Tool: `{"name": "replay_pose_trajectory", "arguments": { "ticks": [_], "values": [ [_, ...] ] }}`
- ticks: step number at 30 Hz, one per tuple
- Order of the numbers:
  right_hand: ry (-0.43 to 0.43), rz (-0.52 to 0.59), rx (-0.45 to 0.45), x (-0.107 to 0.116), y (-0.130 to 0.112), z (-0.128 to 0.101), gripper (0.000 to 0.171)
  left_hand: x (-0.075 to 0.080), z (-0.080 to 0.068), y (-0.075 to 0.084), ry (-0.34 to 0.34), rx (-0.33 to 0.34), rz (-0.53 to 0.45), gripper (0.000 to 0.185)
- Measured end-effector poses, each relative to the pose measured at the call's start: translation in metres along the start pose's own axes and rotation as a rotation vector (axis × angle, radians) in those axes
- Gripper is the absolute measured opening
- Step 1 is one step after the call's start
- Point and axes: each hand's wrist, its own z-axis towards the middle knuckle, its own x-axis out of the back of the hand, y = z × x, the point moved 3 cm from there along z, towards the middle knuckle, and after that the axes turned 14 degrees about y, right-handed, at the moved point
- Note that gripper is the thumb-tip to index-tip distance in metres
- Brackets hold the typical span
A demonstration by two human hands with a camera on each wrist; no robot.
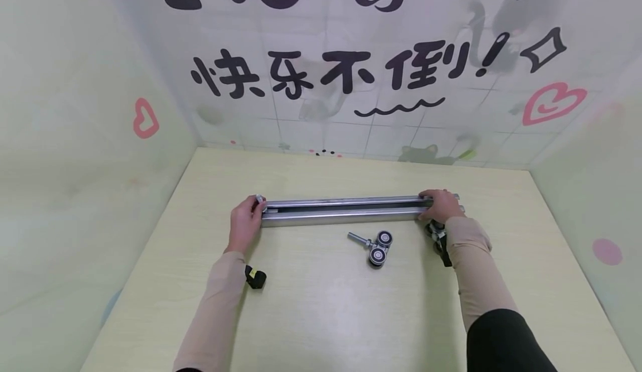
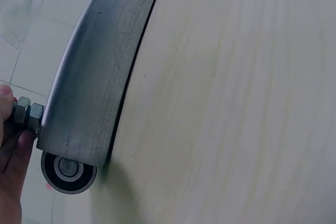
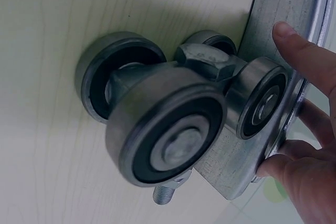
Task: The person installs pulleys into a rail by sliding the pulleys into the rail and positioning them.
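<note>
A long grey metal rail (image 1: 341, 209) lies across the table (image 1: 321, 316). My left hand (image 1: 247, 217) is at its left end, where the fingers (image 2: 9, 150) pinch the nutted bolt (image 2: 27, 116) of a roller whose wheel (image 2: 68, 170) pokes out of the rail (image 2: 94, 66). My right hand (image 1: 437, 204) grips the right end, fingers (image 3: 307, 59) curled over the rail (image 3: 286, 19). A second roller (image 3: 168, 129) with several black-and-silver wheels sits at that end, one wheel (image 3: 262, 103) against the rail's mouth. A third roller (image 1: 377, 246) with a threaded bolt lies loose just in front of the rail.
The pale wooden table is boxed in by light walls on the left (image 1: 75, 165), right (image 1: 592, 193) and back (image 1: 351, 115); the back one carries black lettering and pink hearts. Bare tabletop stretches in front of the loose roller.
</note>
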Motion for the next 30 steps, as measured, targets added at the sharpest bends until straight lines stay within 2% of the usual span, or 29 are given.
{"name": "replay_pose_trajectory", "arguments": {
  "ticks": [9,15,20,24,30],
  "values": [
    [-0.002,-0.012,0.001,-0.002,-0.004,-0.001,0.058,-0.007,-0.003,0.003,-0.029,-0.026,0.005,0.016],
    [-0.005,-0.006,0.005,-0.001,-0.007,0.000,0.058,-0.007,-0.005,0.005,-0.033,-0.030,0.008,0.016],
    [-0.006,-0.007,0.001,0.003,-0.007,-0.001,0.059,-0.006,-0.003,0.007,-0.072,-0.063,-0.003,0.014],
    [-0.001,-0.009,0.007,0.004,-0.006,-0.002,0.059,-0.005,0.002,0.007,-0.164,-0.073,0.016,0.017],
    [-0.012,0.000,-0.001,0.003,-0.005,-0.003,0.059,0.002,0.010,0.005,-0.381,-0.055,0.073,0.041]
  ]
}}
